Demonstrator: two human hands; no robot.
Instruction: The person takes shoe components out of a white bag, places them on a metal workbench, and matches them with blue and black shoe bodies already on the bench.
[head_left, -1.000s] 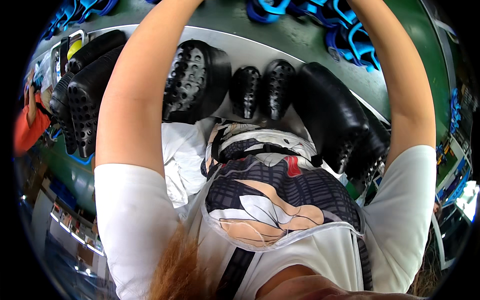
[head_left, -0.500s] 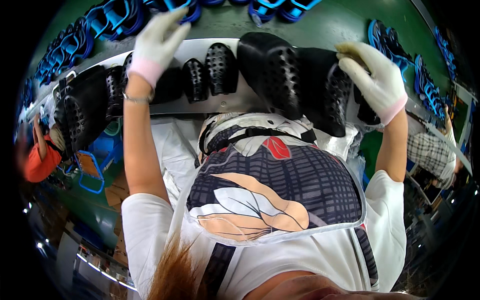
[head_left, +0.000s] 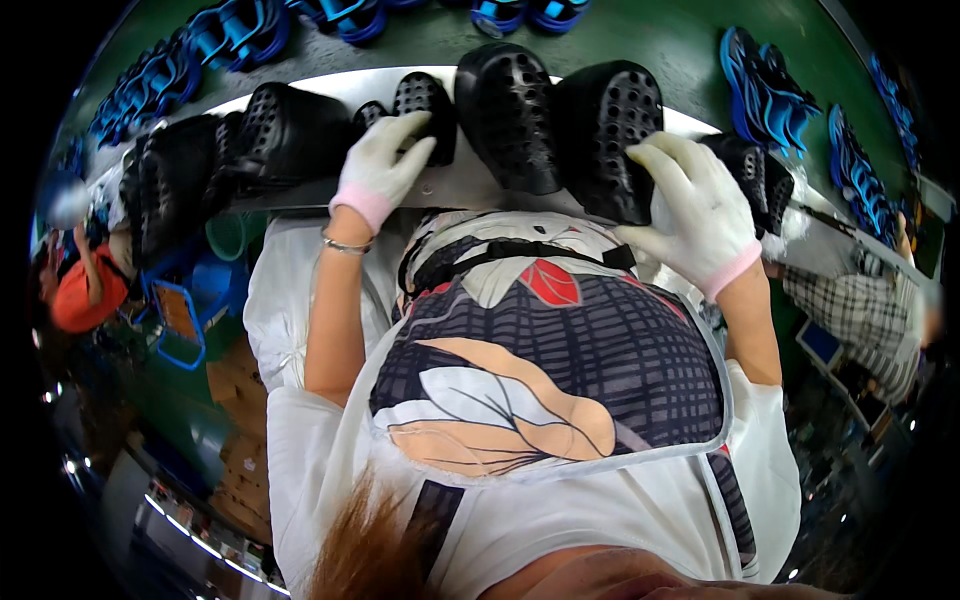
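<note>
Black perforated foam clogs (head_left: 505, 115) line the pale grey surface (head_left: 470, 185) near its front edge. The white-gloved left hand (head_left: 380, 165) rests spread beside a small clog (head_left: 425, 110); the gloved right hand (head_left: 695, 205) lies spread on a large clog (head_left: 612, 135). Blue sandals (head_left: 765, 90) lie on the green floor (head_left: 640, 40) behind.

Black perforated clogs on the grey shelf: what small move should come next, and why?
Probably close the right hand around the large black clog it lies on. Its gloved fingers are spread over that clog's near side without gripping. The left hand only rests, fingers open, beside a smaller clog, so neither hand has a grip yet.
</note>
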